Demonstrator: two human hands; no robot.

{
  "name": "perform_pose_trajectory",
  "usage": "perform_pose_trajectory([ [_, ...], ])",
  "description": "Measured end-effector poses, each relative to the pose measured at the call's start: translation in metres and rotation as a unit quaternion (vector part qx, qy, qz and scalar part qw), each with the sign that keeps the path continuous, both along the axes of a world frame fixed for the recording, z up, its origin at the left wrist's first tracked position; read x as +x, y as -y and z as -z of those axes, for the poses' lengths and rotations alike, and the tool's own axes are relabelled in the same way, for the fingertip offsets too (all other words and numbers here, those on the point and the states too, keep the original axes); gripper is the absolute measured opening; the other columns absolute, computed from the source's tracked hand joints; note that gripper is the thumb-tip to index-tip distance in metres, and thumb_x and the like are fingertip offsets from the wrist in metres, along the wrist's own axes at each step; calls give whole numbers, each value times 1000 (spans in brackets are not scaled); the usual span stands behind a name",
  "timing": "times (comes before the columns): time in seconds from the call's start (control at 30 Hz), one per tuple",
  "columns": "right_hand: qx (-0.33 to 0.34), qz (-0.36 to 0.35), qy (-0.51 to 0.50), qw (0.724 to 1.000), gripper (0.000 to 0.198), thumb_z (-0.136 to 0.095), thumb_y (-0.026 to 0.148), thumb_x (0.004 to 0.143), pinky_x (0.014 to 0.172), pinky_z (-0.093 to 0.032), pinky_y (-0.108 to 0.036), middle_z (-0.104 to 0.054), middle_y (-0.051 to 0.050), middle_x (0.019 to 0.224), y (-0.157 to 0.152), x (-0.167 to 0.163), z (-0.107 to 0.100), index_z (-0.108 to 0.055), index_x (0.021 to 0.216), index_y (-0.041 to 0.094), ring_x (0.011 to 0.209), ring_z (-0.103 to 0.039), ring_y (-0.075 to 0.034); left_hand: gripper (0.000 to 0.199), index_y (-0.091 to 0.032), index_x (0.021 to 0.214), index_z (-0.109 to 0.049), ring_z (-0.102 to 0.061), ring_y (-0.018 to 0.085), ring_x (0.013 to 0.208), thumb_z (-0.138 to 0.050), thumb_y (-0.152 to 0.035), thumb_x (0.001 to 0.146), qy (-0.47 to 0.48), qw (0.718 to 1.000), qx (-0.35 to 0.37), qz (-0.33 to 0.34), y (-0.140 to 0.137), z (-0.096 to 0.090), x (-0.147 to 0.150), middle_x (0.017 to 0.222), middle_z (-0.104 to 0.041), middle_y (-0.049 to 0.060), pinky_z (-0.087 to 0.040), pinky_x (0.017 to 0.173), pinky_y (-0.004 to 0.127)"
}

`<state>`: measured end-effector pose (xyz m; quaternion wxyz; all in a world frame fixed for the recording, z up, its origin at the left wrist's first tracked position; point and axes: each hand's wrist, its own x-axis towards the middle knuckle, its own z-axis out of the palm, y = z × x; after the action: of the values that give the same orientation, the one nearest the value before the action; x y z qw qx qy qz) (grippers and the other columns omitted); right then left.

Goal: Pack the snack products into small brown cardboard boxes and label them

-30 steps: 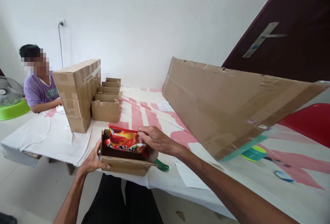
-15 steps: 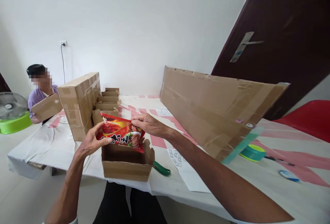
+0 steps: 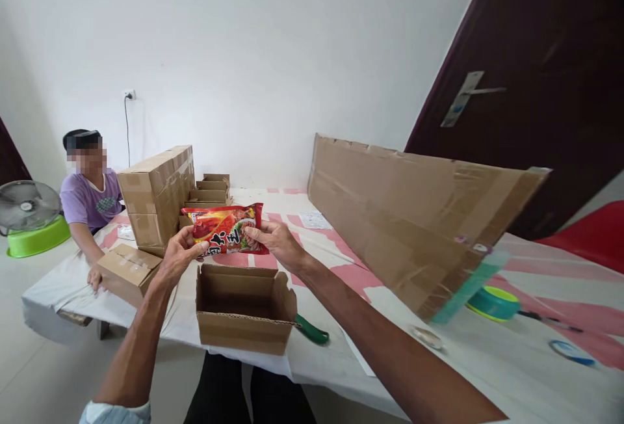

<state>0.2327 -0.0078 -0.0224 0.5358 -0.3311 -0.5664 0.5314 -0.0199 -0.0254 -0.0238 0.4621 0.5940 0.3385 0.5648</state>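
Observation:
A red printed food packet (image 3: 227, 227), with a picture of noodles on its front, is held up between my two hands. My left hand (image 3: 182, 255) grips its left end between thumb and fingers. At the right end, my right hand (image 3: 279, 242) pinches the packet with the thumb across the front. Below it, an open cardboard box (image 3: 244, 333) stands near the table's front edge, its inside dark and no contents visible. From behind the box's right side sticks out a green curved handle (image 3: 313, 331).
Stacked taped boxes (image 3: 156, 196) and open boxes (image 3: 209, 196) stand at left. A co-worker (image 3: 92, 199) has a hand by a closed box (image 3: 127, 268). A large cardboard panel (image 3: 414, 216) leans at right, near a teal tape roll (image 3: 493, 304) and a blue roll (image 3: 571, 352).
The packet has risen off the open box, turned more level, and my right hand has shifted lower on its end. The co-worker's box now rests on the table at left.

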Motion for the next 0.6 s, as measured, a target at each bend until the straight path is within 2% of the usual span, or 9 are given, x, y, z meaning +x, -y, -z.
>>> perform_pose_trajectory([
  [0.07,-18,4,-7,1000,54,-95,60,61,75,-62,-38,-77,-5,81,-10,1,9,-77,86,16,75,-71,-20,64,-16,113,-72,-69,16,69,-97,-49,64,1,1000,-15,17,-6,7,-2,93,-80,6,-52,55,24],
  [0.27,-58,15,21,998,63,-97,67,47,57,-50,-27,-68,-1,63,-34,4,33,-71,70,14,57,-58,-12,73,-14,113,-68,-72,18,66,-97,-56,62,-1,998,-64,5,-28,32,-2,90,-80,8,-50,47,21],
  [0.4,-71,14,35,997,64,-97,68,49,49,-42,-25,-65,-2,58,-45,4,45,-69,65,13,50,-54,-10,76,-13,113,-66,-71,17,60,-97,-58,61,-1,997,-77,-9,-43,46,-1,82,-78,6,-46,43,20],
  [0.6,-68,8,24,997,62,-99,65,49,51,-47,-26,-67,-3,60,-52,4,51,-70,67,13,52,-57,-11,74,-14,111,-66,-71,17,59,-97,-57,59,2,997,-73,-14,-52,48,-3,77,-78,4,-46,44,20],
])
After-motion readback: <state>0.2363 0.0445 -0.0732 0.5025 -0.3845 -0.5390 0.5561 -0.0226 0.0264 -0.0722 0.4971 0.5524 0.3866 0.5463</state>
